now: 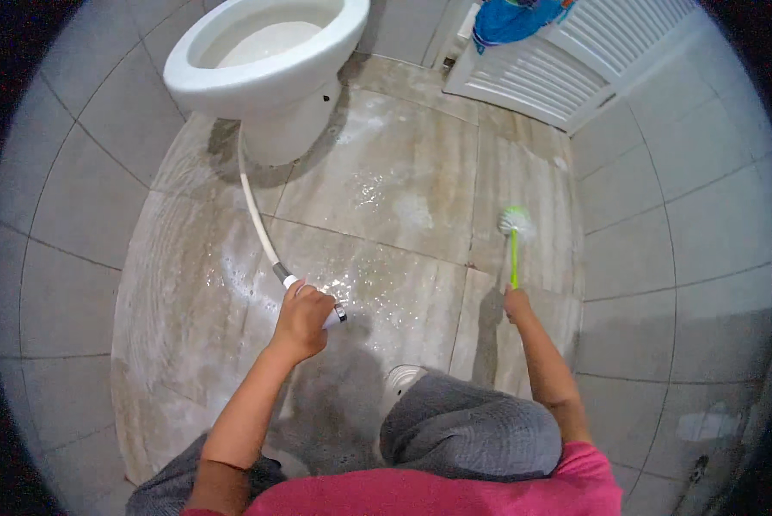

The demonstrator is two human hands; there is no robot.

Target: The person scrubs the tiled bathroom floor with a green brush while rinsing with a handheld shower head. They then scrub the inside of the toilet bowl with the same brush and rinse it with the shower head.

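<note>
My left hand (303, 320) is closed round a white handheld bidet sprayer (334, 318) with a dark tip. From its back end a white hose (255, 208) runs up to the toilet's base. On the right, my right hand (516, 304) grips the green handle of a toilet brush (514, 256). The brush's round head, with pale green and white bristles, rests on the wet tile floor (403, 155). Whitish suds surround the bristles, and wet, shining patches lie on the tiles ahead of the sprayer.
A white toilet (295, 77) stands at the far left with its bowl uncovered. White louvered doors (566, 64) are at the far right, with a blue cloth (515, 21) hanging over them. Grey tiled walls rise on both sides. My shoe (400, 383) is below, near the middle.
</note>
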